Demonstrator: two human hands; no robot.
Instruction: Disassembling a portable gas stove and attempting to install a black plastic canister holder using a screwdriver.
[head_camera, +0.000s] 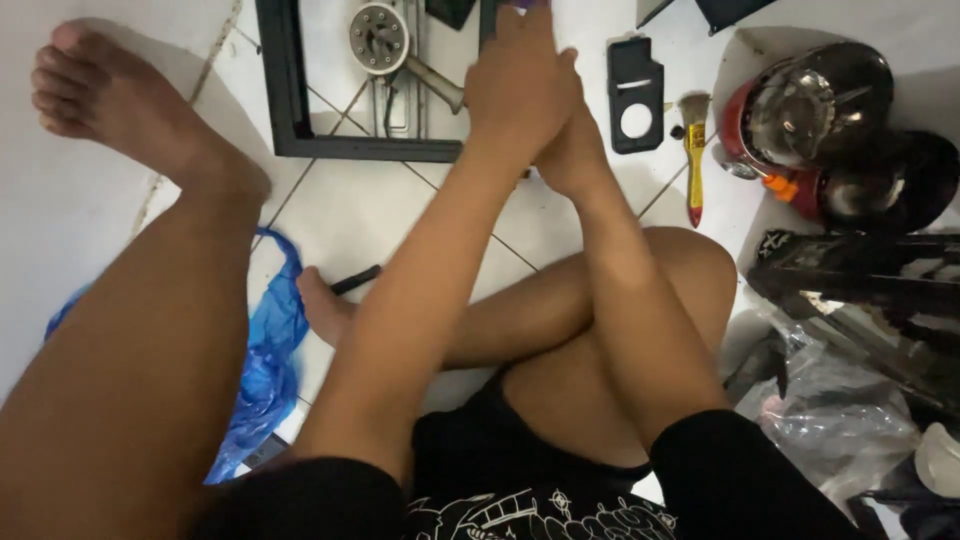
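Note:
Both my arms stretch forward over my crossed legs. My left hand (520, 90) lies back-up on top, its fingers reaching a small purple thing (527, 5) at the top edge of the picture. My right hand (572, 150) is pressed against it from below and is mostly hidden. Whether either hand grips anything cannot be seen. The hands hover at the right end of a black metal frame (290, 100) on the white tiled floor. Inside the frame lies a round metal burner (380, 38) with a pipe.
A black plate with a round hole (636, 95) and a yellow-handled brush (694, 150) lie to the right of my hands. Further right are a red and chrome part (800, 110), a black metal body (860, 270) and a clear plastic bag (840, 410). A blue bag (265, 370) and a black pen (355, 280) lie by my foot.

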